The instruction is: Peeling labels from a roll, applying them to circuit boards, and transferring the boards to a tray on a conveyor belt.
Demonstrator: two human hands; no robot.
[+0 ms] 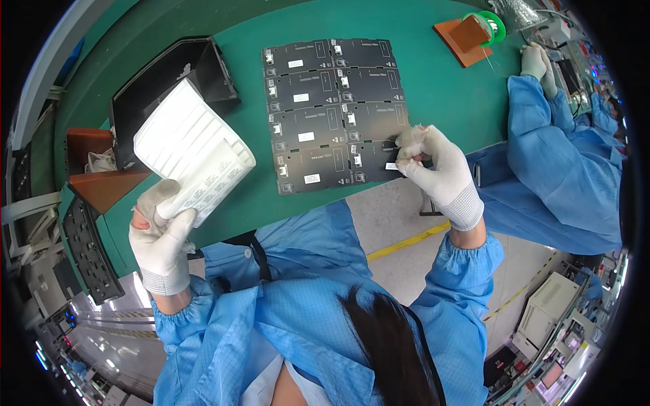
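My left hand (161, 230), in a white glove with bare fingertips, is closed on a curled sheet of white labels (196, 145). Between the fingers of my gloved right hand (433, 166) is a small white label (391, 166). It hovers over, or touches, the nearest right board of a black circuit board panel (305, 115); I cannot tell which. The panel lies flat on the green table, its boards in two columns. All boards of the left column carry a white label like this one at their middle.
A black bin (220, 74) stands at the left behind the sheet, beside a brown box (95, 159). At the far right are a brown block with a green spool (494, 27). Another person's gloved hands (538, 68) and blue sleeves are at the right edge of the green table (447, 101).
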